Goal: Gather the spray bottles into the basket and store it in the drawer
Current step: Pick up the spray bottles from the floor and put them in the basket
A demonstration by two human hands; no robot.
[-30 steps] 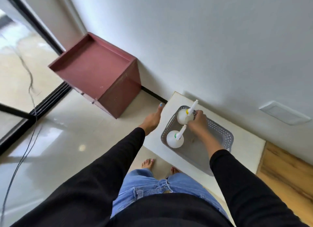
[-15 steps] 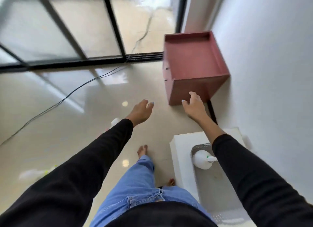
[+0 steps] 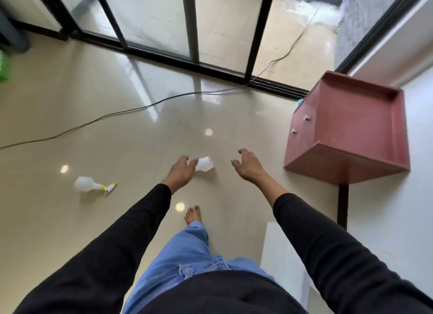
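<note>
Bottles lay loose on the glossy floor (image 3: 117,131): one spray bottle (image 3: 92,185) on its side at the left, well apart from the person, and a second bottle (image 3: 204,164) lying near the middle, partly hidden behind the left hand (image 3: 181,170). That hand reached toward it with fingers loosely spread, holding nothing; whether it touched the bottle could not be told. The right hand (image 3: 248,166) hung beside it, fingers curled open and empty. The basket was out of view (so was any open drawer, though the red cabinet (image 3: 351,131) stood at the right). Gathering seemed underway; the next move likely called for closing fingers round the middle bottle.
</note>
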